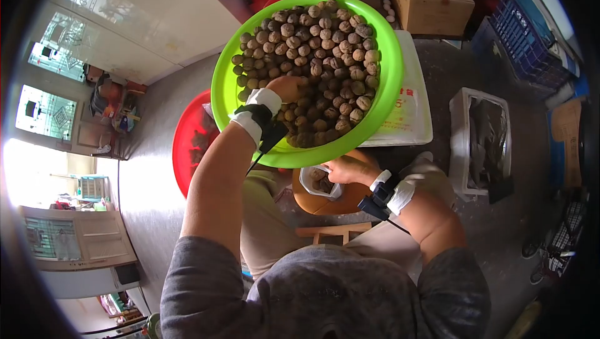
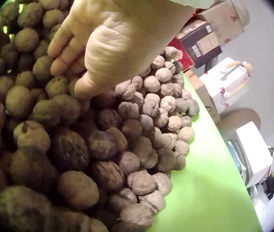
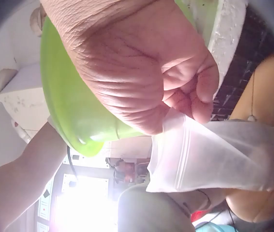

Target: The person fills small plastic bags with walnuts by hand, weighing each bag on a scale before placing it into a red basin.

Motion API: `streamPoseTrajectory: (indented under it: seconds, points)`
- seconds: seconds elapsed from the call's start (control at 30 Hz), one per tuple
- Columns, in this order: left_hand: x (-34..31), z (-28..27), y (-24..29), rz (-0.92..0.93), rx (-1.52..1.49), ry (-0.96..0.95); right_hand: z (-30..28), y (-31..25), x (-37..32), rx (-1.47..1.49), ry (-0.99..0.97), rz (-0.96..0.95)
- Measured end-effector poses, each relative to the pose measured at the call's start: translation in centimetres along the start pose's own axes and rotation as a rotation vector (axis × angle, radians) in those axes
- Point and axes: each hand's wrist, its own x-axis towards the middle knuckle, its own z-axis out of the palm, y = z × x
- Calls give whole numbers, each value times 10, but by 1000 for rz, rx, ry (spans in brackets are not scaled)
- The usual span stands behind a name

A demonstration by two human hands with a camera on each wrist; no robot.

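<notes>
A wide lime-green basin (image 1: 390, 82) holds a heap of walnuts (image 1: 325, 45). My left hand (image 1: 287, 89) reaches over its rim, palm down. In the left wrist view, the fingers (image 2: 69, 50) and thumb of that hand rest low among the walnuts, extended and only slightly bent. Below the basin's near edge, my right hand (image 1: 350, 170) pinches the rim of a translucent plastic bag (image 3: 214, 154) between thumb and curled fingers. Several walnuts (image 1: 321, 181) lie in the bag, which stands with its mouth open on a tan stool (image 1: 312, 204).
Behind the green basin's left side is a red basin (image 1: 181, 145) with dark pieces in it. A white foam box (image 1: 459, 145) stands on the floor to the right. Cardboard boxes (image 1: 437, 10) and a blue crate (image 1: 525, 45) stand farther back.
</notes>
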Motion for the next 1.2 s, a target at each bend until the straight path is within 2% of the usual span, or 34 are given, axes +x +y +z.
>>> streamPoseTrajectory:
  seconds: [0.17,0.27,0.37,0.4,0.43,0.5,0.6,0.63,0.67,0.73,0.77,0.83,0.87,0.9,0.97,1.07,1.2]
  points:
    - [15,14,3,-104,-41,-53,-7,-4,-3,-37,-88,109]
    - [23,20,-7,-29,49,4,-7,0,0,-50,-91,103]
    - [3,-10,1,-36,-354,47,-2,5,-2,-51,38,-2]
    - [-8,-23,11,-114,-506,14,-3,2,-3,-47,94,-56]
    - [-10,-19,0,-71,-736,-35,-3,0,-3,-22,87,-63]
    - [-40,-28,11,-68,-1246,11,-7,-4,-4,29,71,-82]
    - [-91,-34,36,-113,-1660,46,1,6,-4,42,10,-3]
    - [-105,-31,40,-72,-1707,41,-3,-2,-1,47,-14,20]
    - [-119,-25,44,-33,-1756,35,-12,-8,-3,-152,-66,48]
    - [-149,-15,59,-30,-1834,25,-12,-7,-2,-125,-98,154]
    - [-161,-3,61,96,-1775,0,-8,-1,-4,-109,-118,217]
    - [-183,16,76,142,-1701,-15,-8,0,-1,-204,-154,135]
    - [-191,27,81,170,-1726,-64,-10,-5,-5,-167,-131,270]
    - [-197,31,89,159,-1636,-106,-1,11,-6,-143,-76,167]
    - [-199,66,95,149,-1416,-7,-11,-8,-7,-14,-177,313]
    - [-193,85,105,23,-954,49,-11,-1,-8,6,-208,367]
    - [-176,103,116,-116,-629,68,-13,-4,-5,-16,-198,238]
